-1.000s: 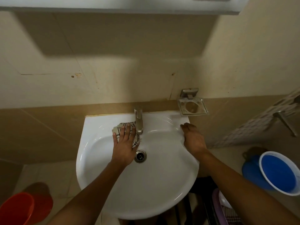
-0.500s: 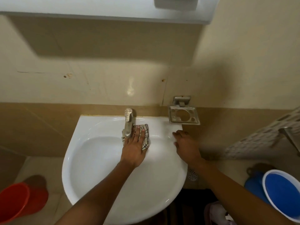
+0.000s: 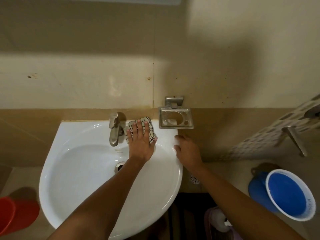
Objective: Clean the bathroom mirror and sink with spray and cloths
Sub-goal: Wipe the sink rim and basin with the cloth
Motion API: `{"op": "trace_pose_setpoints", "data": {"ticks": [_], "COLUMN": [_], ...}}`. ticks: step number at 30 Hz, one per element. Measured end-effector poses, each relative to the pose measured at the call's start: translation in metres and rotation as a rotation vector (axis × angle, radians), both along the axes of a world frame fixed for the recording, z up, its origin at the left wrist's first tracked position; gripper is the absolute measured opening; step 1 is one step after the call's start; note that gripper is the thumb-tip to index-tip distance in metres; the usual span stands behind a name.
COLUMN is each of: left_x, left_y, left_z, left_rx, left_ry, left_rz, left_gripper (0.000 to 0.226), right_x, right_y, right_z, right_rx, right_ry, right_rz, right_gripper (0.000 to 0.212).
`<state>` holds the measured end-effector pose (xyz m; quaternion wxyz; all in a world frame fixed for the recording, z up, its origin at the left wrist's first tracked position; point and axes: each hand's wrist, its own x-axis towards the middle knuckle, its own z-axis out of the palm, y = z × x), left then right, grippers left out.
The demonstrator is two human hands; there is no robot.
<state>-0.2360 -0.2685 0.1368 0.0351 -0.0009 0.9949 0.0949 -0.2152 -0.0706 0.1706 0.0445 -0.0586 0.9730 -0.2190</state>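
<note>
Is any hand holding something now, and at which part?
The left hand presses the checked cloth flat on the sink ledge with straight fingers. The right hand rests on the sink's edge, gripping nothing.

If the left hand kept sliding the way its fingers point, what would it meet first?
Likely the tan tiled wall behind the white ceramic sink: the left hand presses the checked cloth flat, fingers pointing there.
</note>
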Motion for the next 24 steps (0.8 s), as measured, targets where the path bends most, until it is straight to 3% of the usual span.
{"op": "trace_pose_setpoints", "data": {"ticks": [4,7,14,17,20,24], "left_x": [0.011,0.005,-0.015,0.002,0.029,0.074], "left_y": [0.017,0.038,0.058,0.057,0.066,0.084], "left_z": [0.005,0.01,0.014,0.014,0.013,0.001], "left_rx": [0.033,0.06,0.085,0.093,0.118,0.195], "left_ry": [0.001,-0.012,-0.062,-0.078,-0.111,-0.149], "left_rz": [-0.209,-0.25,-0.243,-0.329,-0.429,-0.499], "left_gripper": [0.08,0.075,0.061,0.063,0.067,0.067], "right_x": [0.0,0.001,0.002,0.011,0.023,0.041], "right_y": [0.006,0.006,0.01,0.015,0.019,0.024], "right_z": [0.0,0.002,-0.002,-0.006,-0.007,0.003], "right_rx": [-0.259,-0.363,-0.472,-0.482,-0.536,-0.512], "right_ry": [-0.068,-0.096,-0.182,-0.234,-0.249,-0.232], "right_rz": [-0.159,-0.237,-0.388,-0.432,-0.525,-0.652], "right_gripper": [0.039,0.035,0.025,0.02,0.031,0.024]}}
